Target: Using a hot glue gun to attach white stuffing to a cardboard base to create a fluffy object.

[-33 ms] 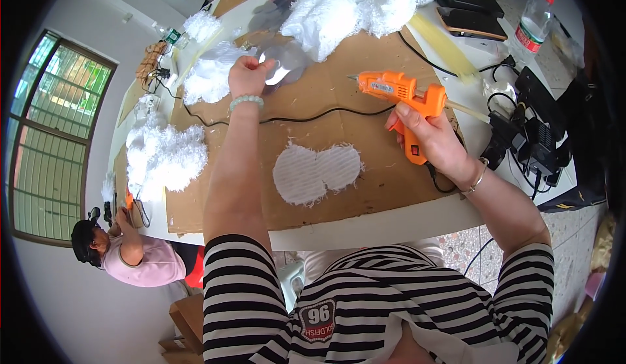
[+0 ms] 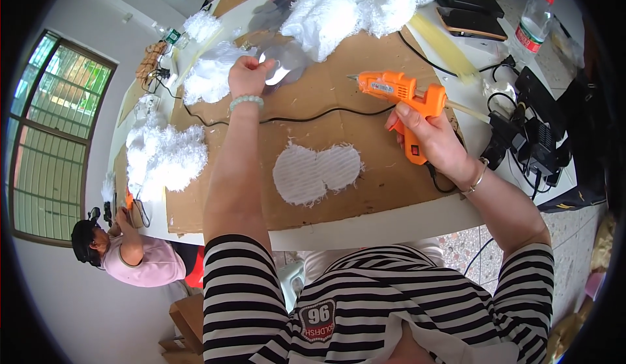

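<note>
My left hand [image 2: 248, 76] reaches far across the table and pinches the edge of a shiny silver-grey sheet [image 2: 290, 64] lying on the brown cardboard [image 2: 372, 168]. My right hand [image 2: 427, 136] grips an orange hot glue gun [image 2: 394, 89] by its handle, nozzle pointing left above the cardboard. A white fluffy peanut-shaped piece [image 2: 317, 172] lies flat on the cardboard between my arms, touched by neither hand. The gun's black cord [image 2: 313, 113] runs across the board under my left forearm.
Piles of white stuffing lie at the far middle [image 2: 345, 5], far left [image 2: 208, 77] and left [image 2: 166, 155]. Pale glue sticks [image 2: 447, 44], black cases [image 2: 473, 12], a plastic bottle [image 2: 531, 22] and black adapters [image 2: 528, 136] crowd the right. Another person in pink [image 2: 140, 260] sits lower left.
</note>
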Tool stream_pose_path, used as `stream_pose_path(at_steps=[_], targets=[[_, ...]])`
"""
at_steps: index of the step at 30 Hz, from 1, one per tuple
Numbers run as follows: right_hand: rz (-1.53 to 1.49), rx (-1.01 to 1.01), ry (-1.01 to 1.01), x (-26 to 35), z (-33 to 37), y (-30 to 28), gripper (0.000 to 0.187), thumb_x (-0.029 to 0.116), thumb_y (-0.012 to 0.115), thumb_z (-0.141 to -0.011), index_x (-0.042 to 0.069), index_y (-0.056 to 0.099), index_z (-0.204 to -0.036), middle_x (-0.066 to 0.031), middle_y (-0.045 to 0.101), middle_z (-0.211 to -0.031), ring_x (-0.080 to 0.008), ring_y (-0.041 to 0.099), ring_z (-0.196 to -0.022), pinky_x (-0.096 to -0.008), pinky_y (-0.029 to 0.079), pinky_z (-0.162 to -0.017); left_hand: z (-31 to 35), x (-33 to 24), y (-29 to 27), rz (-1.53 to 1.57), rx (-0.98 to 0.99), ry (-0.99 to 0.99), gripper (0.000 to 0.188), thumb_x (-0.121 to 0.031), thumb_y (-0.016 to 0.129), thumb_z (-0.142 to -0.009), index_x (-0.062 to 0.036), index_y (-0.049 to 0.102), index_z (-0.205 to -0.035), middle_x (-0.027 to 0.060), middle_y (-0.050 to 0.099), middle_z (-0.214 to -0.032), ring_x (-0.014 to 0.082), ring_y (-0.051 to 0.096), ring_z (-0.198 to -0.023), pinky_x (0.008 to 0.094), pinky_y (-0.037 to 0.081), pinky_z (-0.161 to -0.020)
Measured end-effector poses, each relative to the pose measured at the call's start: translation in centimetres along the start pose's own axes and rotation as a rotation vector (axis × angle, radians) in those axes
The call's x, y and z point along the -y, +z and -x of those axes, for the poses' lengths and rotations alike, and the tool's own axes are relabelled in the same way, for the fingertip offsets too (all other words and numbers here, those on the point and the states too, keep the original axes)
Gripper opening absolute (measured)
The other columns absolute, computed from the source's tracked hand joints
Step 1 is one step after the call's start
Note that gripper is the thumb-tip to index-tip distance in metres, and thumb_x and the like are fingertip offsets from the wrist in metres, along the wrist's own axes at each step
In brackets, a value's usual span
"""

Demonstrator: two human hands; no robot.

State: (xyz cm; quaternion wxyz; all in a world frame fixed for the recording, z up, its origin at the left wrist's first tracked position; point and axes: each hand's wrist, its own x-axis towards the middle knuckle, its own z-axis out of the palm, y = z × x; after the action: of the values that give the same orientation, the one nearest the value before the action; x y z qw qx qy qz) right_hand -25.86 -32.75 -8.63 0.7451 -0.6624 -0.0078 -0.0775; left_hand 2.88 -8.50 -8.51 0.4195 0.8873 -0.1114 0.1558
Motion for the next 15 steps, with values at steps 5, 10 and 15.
stream_pose_path(at_steps=[5,10,15], targets=[[-0.039,-0.061,0.026,0.3,0.3,0.1,0.035,0.04,0.047,-0.096,0.006,0.057,-0.098,-0.0016,0.06,-0.083,-0.0088,0.054,-0.065,-0.0236,0.046,-0.06,1.5,-2.6,-2.1,0.384,-0.006,-0.015,0.017,-0.012,0.078,-0.074,0.0003,0.067,-0.08,0.0005,0.062,-0.068,0.0054,0.048,-0.056,0.0194,0.038,-0.051],[-0.059,-0.073,0.07,0.4,0.4,-0.1,0.035,0.039,0.046,-0.097,0.005,0.058,-0.097,-0.0014,0.06,-0.081,-0.0084,0.053,-0.064,-0.0231,0.046,-0.059,3.2,-3.8,-3.3,0.426,0.06,-0.08,0.017,-0.011,0.077,-0.076,0.0009,0.068,-0.083,0.0027,0.063,-0.069,0.0066,0.048,-0.053,0.0197,0.039,-0.05],[-0.033,-0.063,0.046,0.5,0.1,0.2,0.035,0.037,0.046,-0.097,0.005,0.057,-0.102,-0.0019,0.061,-0.081,-0.0087,0.053,-0.063,-0.0227,0.045,-0.058,2.9,-2.3,-3.4,0.336,0.215,-0.161,0.023,-0.011,0.072,-0.079,0.0026,0.067,-0.097,0.0032,0.062,-0.069,0.0067,0.047,-0.051,0.0201,0.038,-0.048]])
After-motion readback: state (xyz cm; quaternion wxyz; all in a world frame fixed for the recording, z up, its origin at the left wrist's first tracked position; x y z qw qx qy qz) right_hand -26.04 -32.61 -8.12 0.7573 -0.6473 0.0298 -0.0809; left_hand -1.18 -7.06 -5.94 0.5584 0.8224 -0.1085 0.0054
